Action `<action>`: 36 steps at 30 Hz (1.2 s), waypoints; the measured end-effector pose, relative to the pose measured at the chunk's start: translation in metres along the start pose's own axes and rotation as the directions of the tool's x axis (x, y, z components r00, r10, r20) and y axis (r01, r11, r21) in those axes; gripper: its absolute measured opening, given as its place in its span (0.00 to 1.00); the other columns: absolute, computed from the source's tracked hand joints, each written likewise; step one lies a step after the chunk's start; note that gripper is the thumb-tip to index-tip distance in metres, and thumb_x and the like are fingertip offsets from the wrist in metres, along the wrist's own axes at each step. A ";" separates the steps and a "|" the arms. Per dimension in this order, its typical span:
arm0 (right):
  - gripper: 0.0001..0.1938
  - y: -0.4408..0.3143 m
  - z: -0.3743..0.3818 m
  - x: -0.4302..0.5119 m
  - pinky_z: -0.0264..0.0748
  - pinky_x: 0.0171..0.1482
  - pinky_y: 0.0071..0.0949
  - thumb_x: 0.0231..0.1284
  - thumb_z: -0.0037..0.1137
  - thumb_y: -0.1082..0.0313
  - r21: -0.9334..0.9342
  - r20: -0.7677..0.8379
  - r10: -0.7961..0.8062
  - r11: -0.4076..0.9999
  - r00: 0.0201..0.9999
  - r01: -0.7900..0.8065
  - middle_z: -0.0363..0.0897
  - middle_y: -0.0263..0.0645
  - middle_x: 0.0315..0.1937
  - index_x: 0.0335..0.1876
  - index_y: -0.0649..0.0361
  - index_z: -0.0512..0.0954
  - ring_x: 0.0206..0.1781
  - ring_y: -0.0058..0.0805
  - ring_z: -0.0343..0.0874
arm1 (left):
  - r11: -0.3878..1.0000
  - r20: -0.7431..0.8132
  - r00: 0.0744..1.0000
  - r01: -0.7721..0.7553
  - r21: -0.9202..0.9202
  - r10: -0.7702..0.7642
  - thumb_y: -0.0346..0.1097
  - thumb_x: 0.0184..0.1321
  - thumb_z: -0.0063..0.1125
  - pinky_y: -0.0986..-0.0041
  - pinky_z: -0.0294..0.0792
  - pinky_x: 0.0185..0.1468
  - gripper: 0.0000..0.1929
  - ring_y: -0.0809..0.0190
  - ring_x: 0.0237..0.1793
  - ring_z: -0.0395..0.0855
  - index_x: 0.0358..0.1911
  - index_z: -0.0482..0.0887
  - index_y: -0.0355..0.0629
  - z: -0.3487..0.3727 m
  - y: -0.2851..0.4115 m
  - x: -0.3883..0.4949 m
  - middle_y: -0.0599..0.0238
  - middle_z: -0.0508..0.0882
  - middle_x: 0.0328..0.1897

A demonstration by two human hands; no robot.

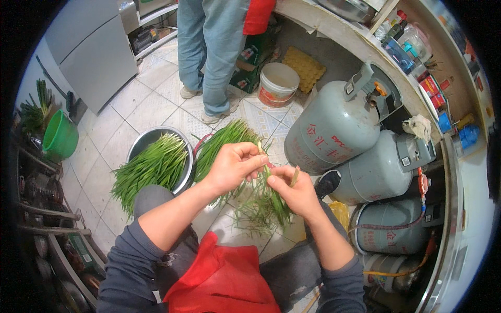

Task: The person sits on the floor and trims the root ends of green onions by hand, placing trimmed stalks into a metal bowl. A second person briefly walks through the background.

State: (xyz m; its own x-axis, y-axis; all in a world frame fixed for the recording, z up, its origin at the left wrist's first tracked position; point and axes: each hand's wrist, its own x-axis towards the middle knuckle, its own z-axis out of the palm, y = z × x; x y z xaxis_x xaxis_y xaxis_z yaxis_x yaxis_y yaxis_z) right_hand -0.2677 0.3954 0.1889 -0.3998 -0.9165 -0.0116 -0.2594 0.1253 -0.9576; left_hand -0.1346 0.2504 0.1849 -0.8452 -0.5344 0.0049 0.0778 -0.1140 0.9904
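My left hand (236,166) pinches the pale stem end of a few garlic chives (260,148) between thumb and fingers. Close beside it, my right hand (295,191) grips the green leaves (277,201) of the chives, which hang down below it. A thin brown strip (295,177) sticks up between the right hand's fingers; I cannot tell what it is. Beyond my left hand lies a heap of garlic chives (231,137). To its left a metal basin (190,176) holds a big bunch of chives (156,168), leaves spilling over the rim. Loose trimmings (252,215) cover the floor below my hands.
Several grey gas cylinders (332,125) stand along the right, one with a hose (391,226). A person in blue trousers (219,51) stands ahead near a white bucket (278,84). At the left are a green bucket (60,135), a refrigerator (94,58) and a rack (51,231).
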 end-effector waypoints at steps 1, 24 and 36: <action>0.08 0.003 0.002 0.000 0.73 0.37 0.20 0.61 0.59 0.66 -0.016 -0.012 -0.014 1.000 1.000 0.014 0.81 0.31 0.28 0.40 0.61 0.80 0.32 0.15 0.76 | 1.000 -0.005 1.000 0.022 0.013 -0.022 0.33 0.63 0.59 0.83 0.68 0.25 0.07 0.75 0.22 0.76 0.34 0.81 0.35 0.001 -0.001 -0.001 0.69 0.81 0.25; 0.11 -0.019 -0.005 -0.003 0.58 0.23 0.12 0.68 0.49 0.66 0.341 0.296 0.182 0.897 0.938 -0.281 0.79 0.32 0.27 0.44 0.64 0.78 0.20 0.11 0.62 | 0.988 -0.142 0.982 -0.111 0.106 0.126 0.41 0.71 0.46 0.84 0.59 0.20 0.15 0.78 0.16 0.66 0.28 0.75 0.41 0.002 -0.002 0.000 0.77 0.71 0.15; 0.09 -0.010 -0.005 0.002 0.59 0.23 0.13 0.65 0.55 0.66 0.526 0.284 0.218 0.779 0.934 -0.342 0.78 0.33 0.29 0.43 0.65 0.77 0.22 0.11 0.63 | 0.997 0.020 0.998 -0.053 -0.051 0.054 0.33 0.62 0.58 0.80 0.68 0.43 0.09 0.73 0.37 0.76 0.40 0.82 0.35 0.006 -0.009 -0.005 0.68 0.81 0.34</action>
State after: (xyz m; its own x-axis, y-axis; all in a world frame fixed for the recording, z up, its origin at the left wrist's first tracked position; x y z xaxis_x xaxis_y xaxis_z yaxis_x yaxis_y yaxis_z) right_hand -0.2708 0.3945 0.1997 -0.1800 -0.9364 -0.3011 0.3969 0.2109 -0.8933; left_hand -0.1340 0.2596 0.1772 -0.8503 -0.5226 0.0616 0.1498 -0.1283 0.9804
